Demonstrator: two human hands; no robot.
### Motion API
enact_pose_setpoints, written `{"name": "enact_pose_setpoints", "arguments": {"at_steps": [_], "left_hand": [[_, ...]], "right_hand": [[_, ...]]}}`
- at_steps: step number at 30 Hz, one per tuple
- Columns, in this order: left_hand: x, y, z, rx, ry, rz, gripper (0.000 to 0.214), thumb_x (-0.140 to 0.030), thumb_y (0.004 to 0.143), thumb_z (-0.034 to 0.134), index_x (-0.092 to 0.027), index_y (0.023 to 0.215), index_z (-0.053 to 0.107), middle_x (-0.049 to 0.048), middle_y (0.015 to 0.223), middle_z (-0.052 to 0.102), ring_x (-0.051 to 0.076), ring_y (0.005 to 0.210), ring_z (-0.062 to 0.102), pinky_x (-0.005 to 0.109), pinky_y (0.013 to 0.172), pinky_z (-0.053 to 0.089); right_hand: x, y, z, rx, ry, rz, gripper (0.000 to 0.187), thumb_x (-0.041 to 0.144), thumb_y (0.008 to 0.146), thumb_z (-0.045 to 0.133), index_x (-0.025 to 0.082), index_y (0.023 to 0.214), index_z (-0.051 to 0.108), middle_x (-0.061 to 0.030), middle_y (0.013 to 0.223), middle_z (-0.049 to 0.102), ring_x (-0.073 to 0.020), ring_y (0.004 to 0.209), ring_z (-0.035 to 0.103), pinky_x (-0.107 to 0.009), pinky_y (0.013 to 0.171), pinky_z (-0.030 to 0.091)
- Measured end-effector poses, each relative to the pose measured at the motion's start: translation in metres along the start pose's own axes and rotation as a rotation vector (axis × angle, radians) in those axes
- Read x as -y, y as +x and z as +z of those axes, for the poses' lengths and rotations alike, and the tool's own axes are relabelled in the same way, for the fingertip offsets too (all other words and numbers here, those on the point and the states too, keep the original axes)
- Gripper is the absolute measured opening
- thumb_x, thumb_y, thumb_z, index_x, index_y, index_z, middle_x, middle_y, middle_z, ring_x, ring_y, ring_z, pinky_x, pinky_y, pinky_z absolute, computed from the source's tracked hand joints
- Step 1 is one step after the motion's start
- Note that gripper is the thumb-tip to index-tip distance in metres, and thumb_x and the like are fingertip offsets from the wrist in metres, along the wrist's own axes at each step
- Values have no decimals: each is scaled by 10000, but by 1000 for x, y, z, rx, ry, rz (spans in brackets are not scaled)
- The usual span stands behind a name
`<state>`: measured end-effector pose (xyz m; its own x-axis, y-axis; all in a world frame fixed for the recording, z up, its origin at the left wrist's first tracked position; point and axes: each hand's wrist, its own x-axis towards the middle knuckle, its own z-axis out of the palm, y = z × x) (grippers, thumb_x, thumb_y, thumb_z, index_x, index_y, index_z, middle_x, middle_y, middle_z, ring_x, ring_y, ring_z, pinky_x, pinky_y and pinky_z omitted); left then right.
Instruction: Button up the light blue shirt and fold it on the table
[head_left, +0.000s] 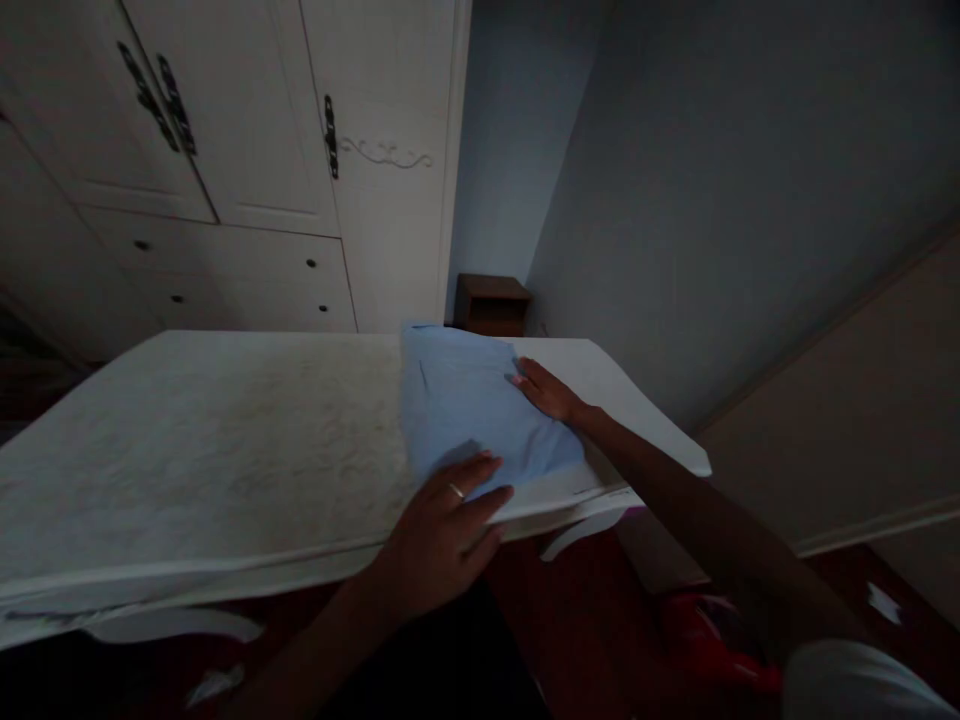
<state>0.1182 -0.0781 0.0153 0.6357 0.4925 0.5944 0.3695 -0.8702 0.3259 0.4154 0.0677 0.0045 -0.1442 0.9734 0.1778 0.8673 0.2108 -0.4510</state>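
Observation:
A light blue folded cloth (472,400), perhaps a garment, lies flat on the white table (300,440), right of its middle. My left hand (450,530), with a ring on one finger, is at the cloth's near edge. Its fingers are stretched out and slightly apart, the upper fingertips touching the cloth. My right hand (547,390) rests on the cloth's right side with its fingers extended towards the far edge. Neither hand is wrapped round anything. What the cloth is exactly cannot be made out.
Behind the table stands a white wardrobe (262,190) with dark handles. A small brown cabinet (493,300) is in the corner by the grey wall (720,190). Below right, a red object (705,640) lies on the dark red floor (585,630).

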Motion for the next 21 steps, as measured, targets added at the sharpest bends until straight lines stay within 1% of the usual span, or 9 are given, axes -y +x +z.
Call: {"name": "enact_pose_setpoints", "arguments": {"at_steps": [2, 4, 5, 7, 9, 11, 13, 17, 21], "left_hand": [[6, -3, -17, -208, -179, -277, 320, -250, 882, 543, -232, 1197, 596, 94, 1321, 573, 230, 1253, 511, 424, 1051, 435], [14, -5, -32, -392, -399, -645, 360, -288, 833, 598, -217, 1186, 578, 103, 1289, 582, 249, 1213, 540, 448, 1047, 436], [18, -5, -39, -456, -547, -824, 388, -299, 795, 632, -196, 1165, 574, 116, 1273, 587, 260, 1198, 551, 453, 1048, 435], [23, -3, -51, -507, -900, -1119, 379, -283, 736, 658, -144, 1082, 584, 151, 1226, 610, 273, 1160, 582, 441, 1051, 439], [24, -3, -60, -471, -1227, -1301, 280, -235, 714, 630, -110, 963, 610, 178, 1159, 643, 273, 1099, 623, 418, 1043, 454], [21, -4, -66, -408, -1432, -1399, 191, -190, 706, 590, -94, 866, 632, 192, 1105, 665, 273, 1040, 651, 406, 1013, 485], [17, -5, -68, -355, -1512, -1453, 141, -153, 700, 581, -90, 810, 644, 189, 1057, 679, 268, 985, 670, 392, 968, 521], [15, -3, -67, -223, -1525, -1473, 20, -99, 724, 605, -102, 729, 623, 159, 950, 695, 225, 864, 691, 328, 858, 571], [19, 10, -60, -75, -1494, -1472, 55, -130, 761, 631, -135, 736, 583, 89, 747, 668, 180, 687, 680, 285, 701, 589]], "right_hand": [[-3, -17, -10, -84, 51, 75, 816, 733, 871, 274, 157, 1428, 428, -136, 1492, 399, -313, 1405, 314, -497, 1182, 195], [-6, -37, -21, -152, 88, 117, 777, 718, 880, 279, 174, 1406, 453, -135, 1464, 442, -322, 1384, 352, -522, 1168, 216], [-6, -48, -27, -173, 100, 125, 757, 708, 886, 281, 178, 1393, 467, -137, 1450, 460, -322, 1372, 372, -527, 1161, 230], [-2, -71, -36, -188, 127, 125, 705, 688, 893, 308, 194, 1357, 503, -137, 1420, 496, -313, 1339, 422, -520, 1146, 270], [8, -95, -43, -168, 155, 108, 646, 663, 895, 362, 211, 1327, 526, -131, 1400, 518, -302, 1317, 451, -513, 1132, 303], [22, -117, -46, -132, 183, 86, 588, 624, 888, 439, 239, 1325, 521, -110, 1409, 511, -292, 1317, 454, -514, 1128, 314], [39, -136, -46, -105, 235, 63, 538, 571, 878, 510, 270, 1324, 520, -81, 1425, 496, -288, 1328, 440, -534, 1139, 290], [71, -161, -36, -89, 477, 24, 452, 416, 838, 648, 351, 1276, 559, -16, 1396, 519, -269, 1328, 434, -570, 1172, 185], [101, -173, -24, -43, 734, 44, 441, 277, 790, 717, 368, 1210, 615, 1, 1374, 530, -256, 1337, 411, -570, 1188, 80]]}}
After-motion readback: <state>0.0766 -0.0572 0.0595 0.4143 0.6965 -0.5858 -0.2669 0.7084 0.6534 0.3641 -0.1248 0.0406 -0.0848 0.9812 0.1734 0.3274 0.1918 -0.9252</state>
